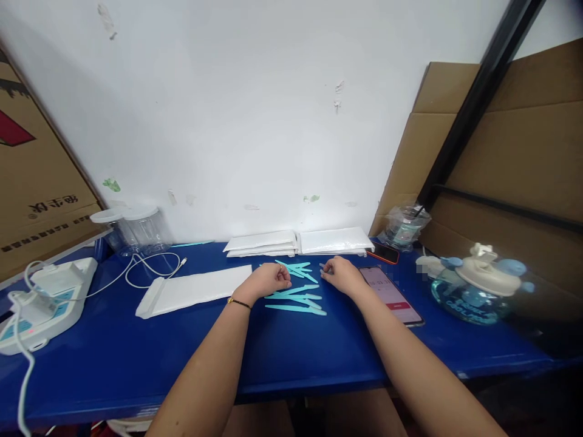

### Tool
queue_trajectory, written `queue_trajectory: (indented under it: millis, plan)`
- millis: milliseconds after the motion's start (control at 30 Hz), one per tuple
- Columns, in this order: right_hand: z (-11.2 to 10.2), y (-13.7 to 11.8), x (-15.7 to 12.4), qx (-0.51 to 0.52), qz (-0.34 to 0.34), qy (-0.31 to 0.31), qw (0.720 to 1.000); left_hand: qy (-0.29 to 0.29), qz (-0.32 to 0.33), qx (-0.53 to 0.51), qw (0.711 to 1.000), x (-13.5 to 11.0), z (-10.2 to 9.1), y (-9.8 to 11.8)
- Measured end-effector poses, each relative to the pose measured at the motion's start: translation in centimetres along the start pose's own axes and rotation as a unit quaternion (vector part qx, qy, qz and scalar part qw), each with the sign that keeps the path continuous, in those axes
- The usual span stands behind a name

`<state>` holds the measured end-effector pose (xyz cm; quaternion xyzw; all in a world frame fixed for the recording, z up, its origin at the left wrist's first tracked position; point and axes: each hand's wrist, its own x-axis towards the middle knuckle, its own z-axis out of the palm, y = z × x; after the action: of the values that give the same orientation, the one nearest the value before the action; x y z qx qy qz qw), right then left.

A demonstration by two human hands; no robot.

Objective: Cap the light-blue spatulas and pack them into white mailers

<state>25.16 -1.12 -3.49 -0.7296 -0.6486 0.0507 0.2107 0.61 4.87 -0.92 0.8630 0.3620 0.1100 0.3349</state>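
Flanking the turquoise sticks point(294, 297): left hand point(269, 280) left, right hand point(340, 275) right, fingers bent, can't tell if pinching. White packets point(334, 241) behind sticks, phone point(401, 301) right.

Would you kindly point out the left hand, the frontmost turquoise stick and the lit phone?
Left hand point(267, 280), head view: back of the hand.
Frontmost turquoise stick point(292, 309), head view: middle of its length.
Lit phone point(394, 295), head view: screen.
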Motion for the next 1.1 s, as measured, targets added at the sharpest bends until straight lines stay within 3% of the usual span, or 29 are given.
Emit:
queue_trajectory:
  millis: [100,233,300,600,800,933,1100]
  plan:
    - [0.1,-0.2,-0.1,0.011,-0.005,-0.020,1.000,0.014,-0.009,0.033,0.999,0.2,0.1,-0.1]
    - [-0.2,-0.4,-0.2,0.040,-0.016,-0.065,0.997,0.136,0.034,0.140,0.980,0.9,0.9,-0.2]
    - [-0.3,-0.4,-0.3,0.045,-0.006,-0.083,0.996,0.169,0.056,0.179,0.968,1.4,1.4,-0.2]
    - [-0.8,-0.8,-0.6,0.048,0.007,-0.106,0.993,0.158,0.040,0.209,0.964,2.4,2.7,-0.3]
    - [-0.6,-0.4,-0.6,0.056,-0.010,-0.076,0.996,0.186,0.055,0.201,0.960,2.1,1.6,0.3]
    - [-1.1,0.3,-0.2,0.152,-0.004,-0.013,0.988,0.170,0.046,0.108,0.978,1.4,0.8,0.2]
    - [-2.2,-0.1,-0.1,0.364,-0.011,0.043,0.930,0.178,0.052,0.003,0.983,1.1,0.5,-0.1]
